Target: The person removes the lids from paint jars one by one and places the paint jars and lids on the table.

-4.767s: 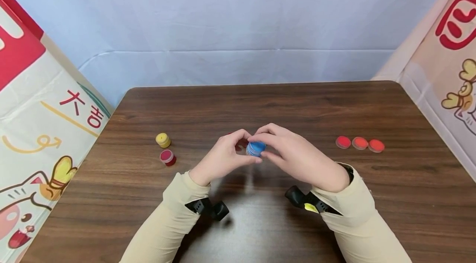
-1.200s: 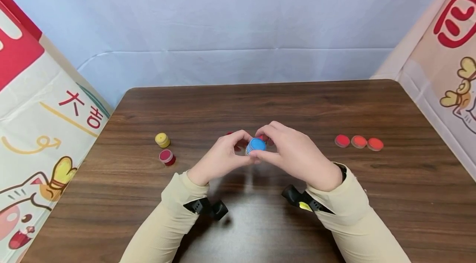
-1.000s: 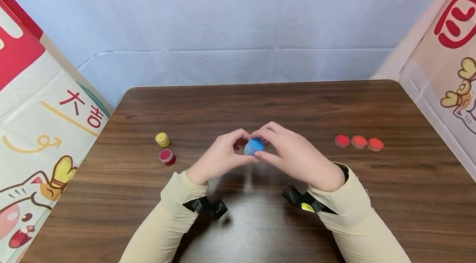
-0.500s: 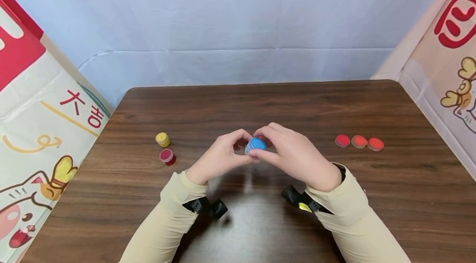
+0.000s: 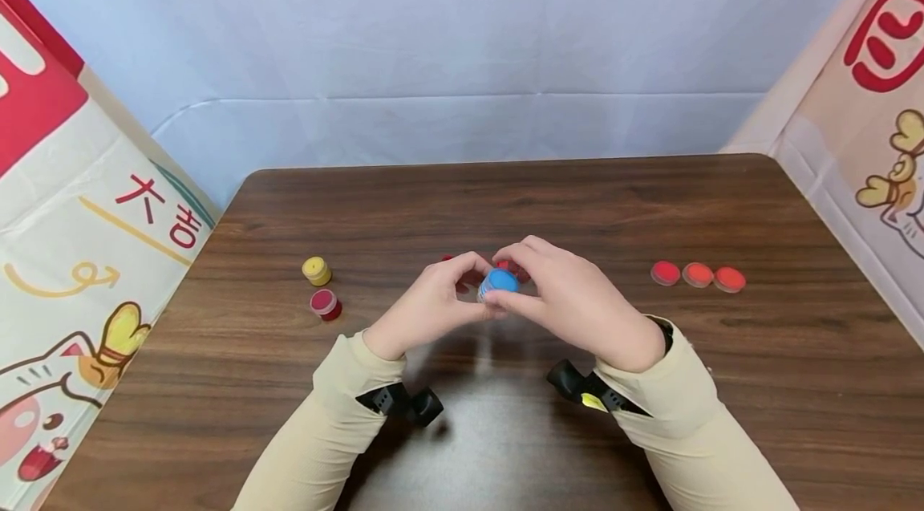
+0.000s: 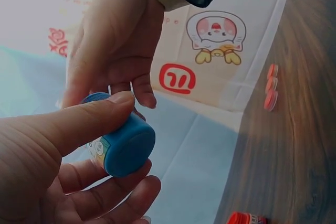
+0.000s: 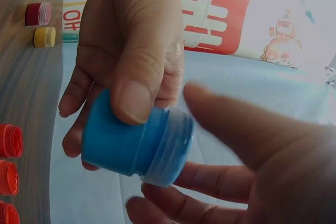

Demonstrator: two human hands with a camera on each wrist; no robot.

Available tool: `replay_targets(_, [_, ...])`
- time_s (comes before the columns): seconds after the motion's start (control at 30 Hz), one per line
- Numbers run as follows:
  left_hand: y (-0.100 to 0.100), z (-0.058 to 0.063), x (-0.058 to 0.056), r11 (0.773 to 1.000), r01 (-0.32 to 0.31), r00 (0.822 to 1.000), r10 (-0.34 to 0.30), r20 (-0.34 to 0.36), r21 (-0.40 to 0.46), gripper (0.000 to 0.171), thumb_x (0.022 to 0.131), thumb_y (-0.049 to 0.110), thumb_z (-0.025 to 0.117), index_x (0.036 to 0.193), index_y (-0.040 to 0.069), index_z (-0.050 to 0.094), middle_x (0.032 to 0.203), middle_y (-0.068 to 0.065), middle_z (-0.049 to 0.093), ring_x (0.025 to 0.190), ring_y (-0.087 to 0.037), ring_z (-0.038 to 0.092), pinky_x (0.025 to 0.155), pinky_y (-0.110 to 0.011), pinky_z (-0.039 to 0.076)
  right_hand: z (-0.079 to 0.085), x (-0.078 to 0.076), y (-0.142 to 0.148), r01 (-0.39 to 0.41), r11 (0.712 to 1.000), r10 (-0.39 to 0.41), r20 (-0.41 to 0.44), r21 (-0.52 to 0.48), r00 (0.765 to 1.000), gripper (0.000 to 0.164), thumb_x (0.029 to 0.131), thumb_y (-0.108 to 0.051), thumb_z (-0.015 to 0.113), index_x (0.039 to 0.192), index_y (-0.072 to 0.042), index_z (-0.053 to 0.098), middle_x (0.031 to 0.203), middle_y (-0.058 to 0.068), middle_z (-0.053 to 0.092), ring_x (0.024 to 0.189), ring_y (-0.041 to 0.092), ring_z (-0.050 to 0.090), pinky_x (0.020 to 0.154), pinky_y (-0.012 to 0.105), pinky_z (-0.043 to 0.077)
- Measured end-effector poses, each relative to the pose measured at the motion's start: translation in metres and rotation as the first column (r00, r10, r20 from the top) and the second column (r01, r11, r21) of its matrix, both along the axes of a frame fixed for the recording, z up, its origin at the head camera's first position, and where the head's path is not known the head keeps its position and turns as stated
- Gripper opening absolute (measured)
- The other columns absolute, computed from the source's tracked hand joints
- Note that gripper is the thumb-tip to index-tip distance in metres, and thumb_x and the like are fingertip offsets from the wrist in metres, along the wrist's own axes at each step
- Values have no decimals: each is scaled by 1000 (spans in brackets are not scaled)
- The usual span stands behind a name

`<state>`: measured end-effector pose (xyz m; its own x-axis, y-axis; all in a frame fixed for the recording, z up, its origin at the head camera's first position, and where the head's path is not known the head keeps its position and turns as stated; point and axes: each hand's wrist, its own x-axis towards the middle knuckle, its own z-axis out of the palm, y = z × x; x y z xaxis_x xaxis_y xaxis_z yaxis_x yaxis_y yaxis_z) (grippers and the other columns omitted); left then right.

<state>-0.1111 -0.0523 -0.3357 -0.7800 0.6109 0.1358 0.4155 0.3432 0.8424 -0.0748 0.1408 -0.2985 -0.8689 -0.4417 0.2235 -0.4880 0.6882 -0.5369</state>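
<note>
A small blue paint jar (image 7: 115, 137) is held up over the table by my left hand (image 5: 427, 304), its thumb across the jar's side and its fingers under it. The jar's clear lid (image 7: 169, 148) with blue showing inside is on its end and faces my right hand (image 5: 573, 298). My right fingers curl around the lid; the thumb lies close by it and is blurred in the right wrist view. Behind the hands stand several red jars (image 7: 9, 178), largely hidden in the head view.
On the left of the brown table (image 5: 462, 206) stand a yellow jar (image 5: 317, 271) and a dark red jar (image 5: 326, 305). Three lids, a red lid (image 5: 665, 273), an orange-red lid (image 5: 698, 275) and another orange-red lid (image 5: 730, 280), lie at right. A light cloth (image 5: 433, 30) hangs behind.
My right fingers have shifted back and forth around the lid; the index finger now sits farther behind it than 1.0 s ago. My left hand keeps its hold on the jar.
</note>
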Motion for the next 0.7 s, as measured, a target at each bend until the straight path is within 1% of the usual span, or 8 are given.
replay_targets(0.07, [0, 0, 0, 1000, 3, 1000, -3, 1, -6, 29, 77, 23, 77, 99, 15, 59, 92, 9, 62, 88, -4, 58, 82, -26, 49, 0, 0, 0, -9, 1000, 9, 0, 4, 1000, 31, 83, -32, 70, 107, -13, 62, 95, -5, 55, 80, 8, 54, 69, 27, 47])
replay_targets(0.13, [0, -1, 0, 1000, 3, 1000, -3, 1, -9, 30, 77, 21, 78, 99, 14, 59, 92, 8, 62, 88, -5, 58, 82, -26, 49, 0, 0, 1, -49, 999, 49, -9, -4, 999, 30, 83, -26, 71, 108, -11, 62, 97, -5, 55, 81, 9, 54, 70, 28, 47])
replay_targets(0.23, [-1, -1, 0, 1000, 4, 1000, -4, -3, -7, 29, 78, 18, 77, 100, 12, 60, 92, 6, 62, 89, -6, 58, 82, -30, 49, 0, 0, 2, -94, 995, 93, -13, -24, 996, 35, 81, -22, 74, 112, -11, 61, 102, -4, 56, 86, 10, 54, 74, 28, 47])
replay_targets(0.37, [-1, -1, 1, 1000, 3, 1000, -3, -3, -8, 27, 78, 19, 76, 99, 13, 60, 92, 7, 62, 88, -6, 58, 82, -30, 49, 1, 1, 2, -34, 999, 34, 11, -17, 999, 41, 79, -31, 75, 112, -12, 61, 101, -6, 57, 88, 8, 55, 72, 28, 47])
replay_targets(0.47, [-1, 0, 1, 1000, 3, 1000, -3, -1, -8, 27, 78, 22, 76, 98, 15, 59, 91, 9, 62, 87, -5, 58, 81, -28, 48, 1, 1, 1, 2, 1000, -2, 24, 4, 1000, 37, 80, -35, 73, 108, -12, 62, 96, -6, 56, 84, 7, 55, 70, 28, 47])
replay_targets(0.57, [-1, 0, 1, 1000, 6, 1000, -6, -9, -7, 29, 77, 23, 77, 98, 15, 59, 91, 9, 62, 88, -5, 58, 81, -30, 49, 1, 1, 2, -44, 999, 44, 13, -2, 999, 31, 82, -26, 73, 107, -11, 63, 97, -5, 56, 82, 8, 54, 71, 28, 47])
replay_targets(0.63, [-1, 0, 1, 1000, 8, 1000, -8, -13, -7, 30, 77, 22, 77, 99, 14, 59, 92, 8, 62, 88, -6, 58, 80, -31, 49, 1, 1, 3, -85, 996, 85, -1, -8, 996, 34, 81, -22, 74, 110, -10, 62, 101, -4, 56, 84, 8, 54, 74, 28, 48])
replay_targets(0.7, [-1, 0, 1, 1000, 8, 1000, -8, -14, -9, 29, 78, 21, 77, 98, 12, 59, 92, 6, 62, 88, -7, 58, 80, -33, 49, 1, 2, 3, -100, 995, 99, -10, -10, 995, 37, 80, -24, 74, 112, -10, 61, 103, -4, 56, 85, 8, 54, 73, 28, 48])
